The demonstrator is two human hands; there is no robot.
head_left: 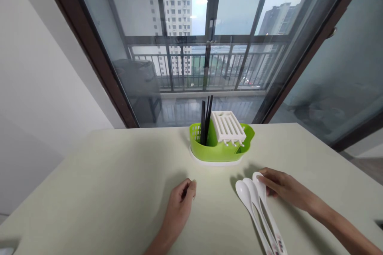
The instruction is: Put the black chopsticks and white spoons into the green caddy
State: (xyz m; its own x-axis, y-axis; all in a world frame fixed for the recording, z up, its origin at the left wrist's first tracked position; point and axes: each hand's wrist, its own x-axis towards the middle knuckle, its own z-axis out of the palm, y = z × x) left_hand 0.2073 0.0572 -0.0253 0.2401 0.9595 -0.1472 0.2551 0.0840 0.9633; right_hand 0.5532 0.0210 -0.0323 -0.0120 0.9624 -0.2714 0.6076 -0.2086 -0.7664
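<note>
Here, the right hand (279,185) pinches the rightmost white spoon (268,208) while the left hand (180,202) curls closed.

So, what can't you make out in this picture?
All in the head view:
Lower ends of the black chopsticks: hidden by the wall of the green caddy.
Inside of the left hand: hidden by its curled fingers.
Some fingertips of the right hand: hidden behind a spoon.
Printed marks on the white spoons: too small.
Pale object at lower left: cut off by the picture's edge.
</note>
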